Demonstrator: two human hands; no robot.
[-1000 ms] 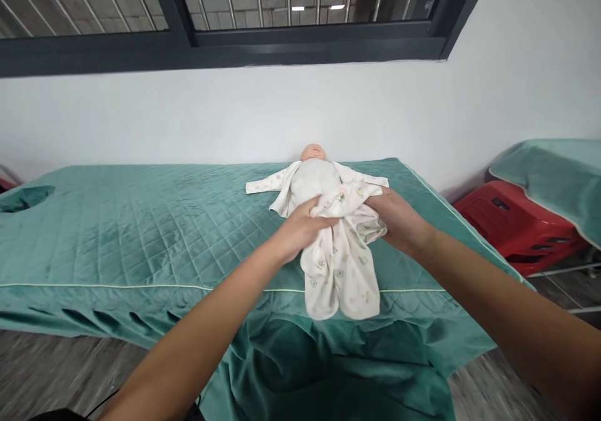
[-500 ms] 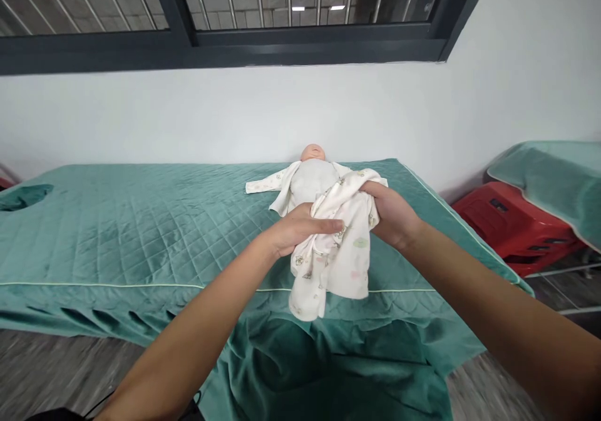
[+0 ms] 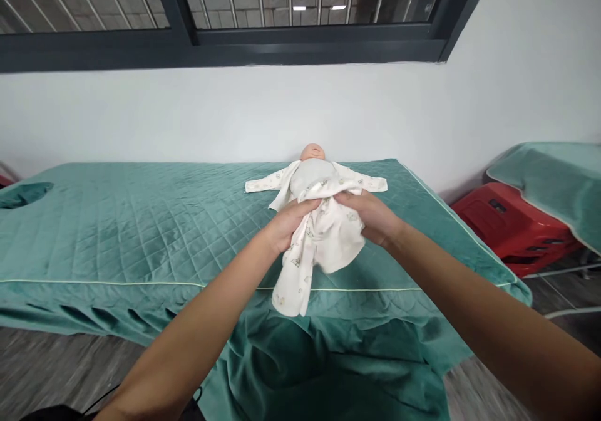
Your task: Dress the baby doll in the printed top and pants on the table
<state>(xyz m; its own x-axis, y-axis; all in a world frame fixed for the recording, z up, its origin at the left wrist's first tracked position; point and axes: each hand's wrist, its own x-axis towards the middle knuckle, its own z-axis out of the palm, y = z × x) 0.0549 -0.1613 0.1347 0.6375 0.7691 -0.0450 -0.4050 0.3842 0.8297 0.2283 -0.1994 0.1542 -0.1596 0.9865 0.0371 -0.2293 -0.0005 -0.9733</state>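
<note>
The green quilted cover [image 3: 117, 220] is cut off at the left edge. On its far right side lies the doll [image 3: 312, 173], its lower body hidden behind the white printed garment [image 3: 328, 239]. The left hand [image 3: 286, 220] and the right hand [image 3: 370, 214] each clutch the garment's bunched top, with their fingertips buried in the cloth.

No text, label, brand, number or sign is being shown legibly. Small coloured prints are being carried on the romper [image 3: 328, 239], at 6 o'clock from the doll [image 3: 313, 153], but they are being rendered too small to be read as letters or figures.
</note>
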